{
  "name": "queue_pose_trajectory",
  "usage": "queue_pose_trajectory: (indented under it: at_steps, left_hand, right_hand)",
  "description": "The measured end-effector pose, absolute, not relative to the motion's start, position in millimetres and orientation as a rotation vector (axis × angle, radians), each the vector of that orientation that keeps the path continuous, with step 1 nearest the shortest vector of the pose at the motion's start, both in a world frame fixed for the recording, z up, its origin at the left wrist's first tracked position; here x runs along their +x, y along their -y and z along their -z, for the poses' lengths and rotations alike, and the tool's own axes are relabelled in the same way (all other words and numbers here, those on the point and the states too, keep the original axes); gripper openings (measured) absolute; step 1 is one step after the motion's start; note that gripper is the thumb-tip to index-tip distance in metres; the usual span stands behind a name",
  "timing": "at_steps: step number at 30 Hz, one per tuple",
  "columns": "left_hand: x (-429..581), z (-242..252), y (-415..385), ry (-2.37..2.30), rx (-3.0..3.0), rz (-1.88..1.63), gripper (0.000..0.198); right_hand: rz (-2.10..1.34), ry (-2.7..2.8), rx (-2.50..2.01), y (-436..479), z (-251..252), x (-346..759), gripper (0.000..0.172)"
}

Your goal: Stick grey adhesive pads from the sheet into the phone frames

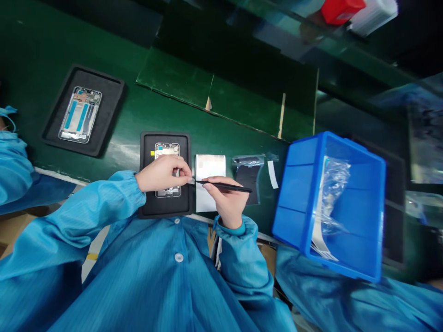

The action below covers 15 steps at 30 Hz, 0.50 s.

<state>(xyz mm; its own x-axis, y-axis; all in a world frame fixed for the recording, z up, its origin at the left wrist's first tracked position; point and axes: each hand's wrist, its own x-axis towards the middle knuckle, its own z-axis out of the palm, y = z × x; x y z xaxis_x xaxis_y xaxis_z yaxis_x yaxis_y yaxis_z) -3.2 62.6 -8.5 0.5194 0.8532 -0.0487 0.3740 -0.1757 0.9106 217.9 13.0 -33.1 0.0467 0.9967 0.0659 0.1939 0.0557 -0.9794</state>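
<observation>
My left hand (165, 171) reaches over an opened phone (168, 190) that lies in a black foam tray (147, 203). Its thumb and fingers are pinched on a small pale piece (191, 180), too small to name surely. In my right hand (229, 203) is a pair of slim black tweezers (231, 186), held like a pen. The tweezers' tip points left and meets or nearly meets the pale piece. Beneath the tip lies a white sheet (206, 198) beside the tray. My left hand hides the middle of the phone.
A second opened phone (80, 115) rests in another black tray (110, 94) at the left. Right of the sheet are a dark plastic pouch (248, 177) and a white strip (272, 174). A blue bin (297, 184) holds clear bags. Co-workers' blue sleeves (14, 161) show at both sides.
</observation>
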Motion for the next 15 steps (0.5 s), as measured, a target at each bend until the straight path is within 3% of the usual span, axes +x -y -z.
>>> queue_pose_trajectory:
  at_steps: [4,9,15]
  left_hand:
    - [-9,11,-62,-1.021,1.780,-0.615,0.008]
    - [-30,12,-43,-1.277,1.943,-0.625,0.024]
    - [-46,26,7,-1.368,2.436,-0.288,0.035]
  right_hand:
    - [-1.030,1.331,-1.299,-13,33,213,0.012]
    - [-0.994,1.281,-1.342,-13,34,209,0.010]
    - [-1.025,1.216,-1.387,-15,44,200,0.012]
